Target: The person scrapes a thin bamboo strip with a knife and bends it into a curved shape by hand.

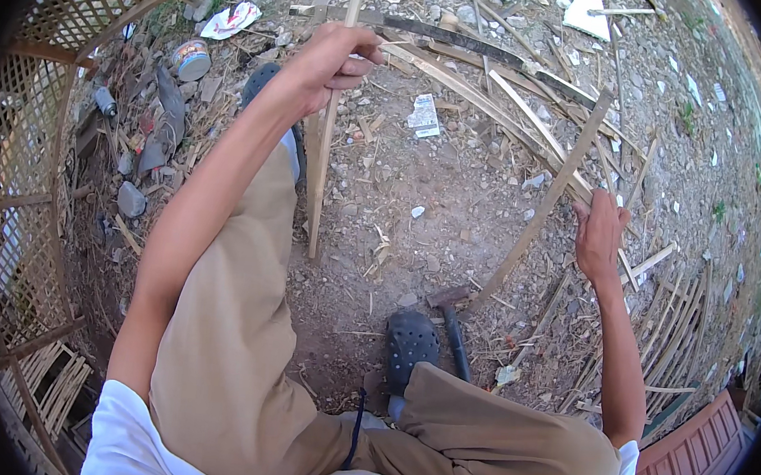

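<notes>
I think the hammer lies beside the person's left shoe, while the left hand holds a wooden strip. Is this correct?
Not quite: the head view shows the hammer beside the right shoe. The left hand does hold a wooden strip.

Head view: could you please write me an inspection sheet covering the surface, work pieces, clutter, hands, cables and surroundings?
Surface: stony dirt ground, littered with wood scraps.
Work pieces: a long pale wooden slat in the left hand; long wooden strips reaching toward the right hand; a dark-handled hammer beside a shoe.
Clutter: a tub, a printed paper scrap and loose stones.
Hands: left fingers closed around the slat; right fingers at the strips' near ends, grip unclear.
Cables: nothing seen.
Surroundings: wooden lattice on the left; a reddish-brown panel at lower right.
</notes>
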Available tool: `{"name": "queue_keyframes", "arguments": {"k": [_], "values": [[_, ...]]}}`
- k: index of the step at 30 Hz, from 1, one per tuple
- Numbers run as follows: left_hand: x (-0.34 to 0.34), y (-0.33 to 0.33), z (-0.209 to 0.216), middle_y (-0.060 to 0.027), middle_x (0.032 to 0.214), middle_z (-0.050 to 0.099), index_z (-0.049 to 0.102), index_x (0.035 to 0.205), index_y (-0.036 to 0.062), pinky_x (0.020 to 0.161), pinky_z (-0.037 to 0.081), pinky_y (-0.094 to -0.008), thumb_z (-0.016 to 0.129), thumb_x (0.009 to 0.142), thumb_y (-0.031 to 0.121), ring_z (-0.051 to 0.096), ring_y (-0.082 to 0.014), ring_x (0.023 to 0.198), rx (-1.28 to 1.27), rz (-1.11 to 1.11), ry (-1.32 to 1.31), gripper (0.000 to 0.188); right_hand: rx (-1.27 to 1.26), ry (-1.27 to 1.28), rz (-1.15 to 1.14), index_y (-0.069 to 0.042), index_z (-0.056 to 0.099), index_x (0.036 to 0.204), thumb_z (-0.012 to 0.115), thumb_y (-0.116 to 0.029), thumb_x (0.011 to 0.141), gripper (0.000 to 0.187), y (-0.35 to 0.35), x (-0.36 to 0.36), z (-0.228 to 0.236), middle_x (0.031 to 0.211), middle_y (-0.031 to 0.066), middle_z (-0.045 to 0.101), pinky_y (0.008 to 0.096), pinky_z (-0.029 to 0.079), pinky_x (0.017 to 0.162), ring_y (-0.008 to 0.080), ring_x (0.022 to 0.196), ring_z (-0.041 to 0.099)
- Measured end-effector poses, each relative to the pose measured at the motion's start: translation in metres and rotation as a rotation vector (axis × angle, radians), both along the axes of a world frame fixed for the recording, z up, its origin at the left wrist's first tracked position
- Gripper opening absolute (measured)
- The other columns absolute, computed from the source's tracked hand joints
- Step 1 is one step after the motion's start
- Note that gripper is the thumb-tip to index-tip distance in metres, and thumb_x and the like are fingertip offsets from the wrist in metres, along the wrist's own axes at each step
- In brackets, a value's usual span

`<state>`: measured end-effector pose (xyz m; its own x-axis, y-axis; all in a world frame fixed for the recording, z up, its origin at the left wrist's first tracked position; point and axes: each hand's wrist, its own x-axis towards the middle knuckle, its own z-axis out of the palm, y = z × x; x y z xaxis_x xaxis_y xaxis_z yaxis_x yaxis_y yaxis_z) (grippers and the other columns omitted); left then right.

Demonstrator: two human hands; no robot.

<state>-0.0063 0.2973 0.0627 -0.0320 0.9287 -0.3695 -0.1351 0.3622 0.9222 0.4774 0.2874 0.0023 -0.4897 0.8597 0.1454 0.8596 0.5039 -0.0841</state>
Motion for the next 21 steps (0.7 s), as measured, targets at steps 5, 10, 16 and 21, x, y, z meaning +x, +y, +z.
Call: {"name": "queue_keyframes", "arguments": {"k": [5, 10, 16, 21], "values": [[0.008, 0.012, -0.013, -0.0365, 0.138, 0.051, 0.048, 0.117, -0.0145, 0.041, 0.039, -0.0196, 0.045, 0.098, 0.002, 0.057, -0.0106, 0.073, -0.101, 0.149, -0.606, 0.025, 0.007, -0.044, 0.028, -0.003, 0.05, 0.104, 0.059, -0.021, 0.101, 0.021, -0.001, -0.004, 0.006, 0.095, 0.0176, 0.051, 0.0449, 0.031, 0.084, 0.0365, 0.092, 0.049], [0.001, 0.02, -0.021, -0.0378, 0.143, 0.04, 0.037, 0.133, -0.02, 0.055, 0.046, -0.0237, 0.041, 0.097, -0.002, 0.061, -0.0185, 0.092, 0.097, 0.161, -0.735, 0.04, 0.055, -0.039, 0.058, -0.002, 0.051, 0.106, 0.06, -0.021, 0.1, 0.022, -0.003, -0.007, 0.014, 0.096, 0.0174, 0.051, 0.0451, 0.032, 0.085, 0.0363, 0.092, 0.049], [0.007, 0.024, -0.016, -0.0293, 0.123, 0.05, 0.034, 0.134, -0.0204, 0.059, 0.046, -0.0272, 0.04, 0.098, -0.001, 0.063, -0.0242, 0.101, 0.012, 0.222, -0.803, 0.041, 0.026, -0.046, 0.065, -0.002, 0.051, 0.107, 0.061, -0.021, 0.1, 0.022, -0.008, -0.007, 0.022, 0.096, 0.0173, 0.051, 0.0447, 0.032, 0.085, 0.0358, 0.093, 0.049], [0.001, 0.028, -0.019, -0.0259, 0.117, 0.054, 0.035, 0.138, -0.0186, 0.06, 0.044, -0.028, 0.039, 0.097, -0.002, 0.059, -0.0194, 0.09, 0.141, 0.261, -1.061, 0.044, -0.008, -0.052, 0.064, -0.003, 0.051, 0.106, 0.059, -0.021, 0.101, 0.021, -0.008, -0.018, 0.023, 0.095, 0.017, 0.05, 0.0458, 0.031, 0.085, 0.0355, 0.093, 0.049]]}}
